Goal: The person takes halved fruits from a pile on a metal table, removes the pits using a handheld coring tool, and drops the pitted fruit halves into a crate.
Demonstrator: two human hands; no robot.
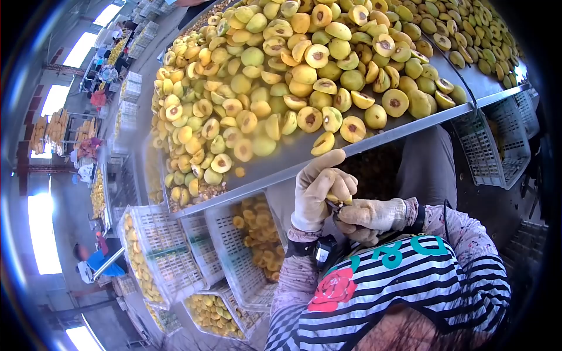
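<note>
My left hand (323,190), in a pale work glove, is closed with its fingertips pinching a yellow peach piece (339,198) over my lap, just off the table's edge. My right hand (372,217), also gloved, meets it from the right, its fingers wrapped round a small dark tool (334,207) that touches the fruit. Most of the tool is hidden by the gloves. Beyond my hands, a large heap of halved yellow-green peaches (313,55), some with brown pits showing, covers the metal table (263,180).
Plastic crates stand below the table on the left, including a crate (246,289) of peach halves and another fruit-filled crate (170,257). A white crate (481,146) stands under the table at right. Other people and stacked crates (130,88) are at far left.
</note>
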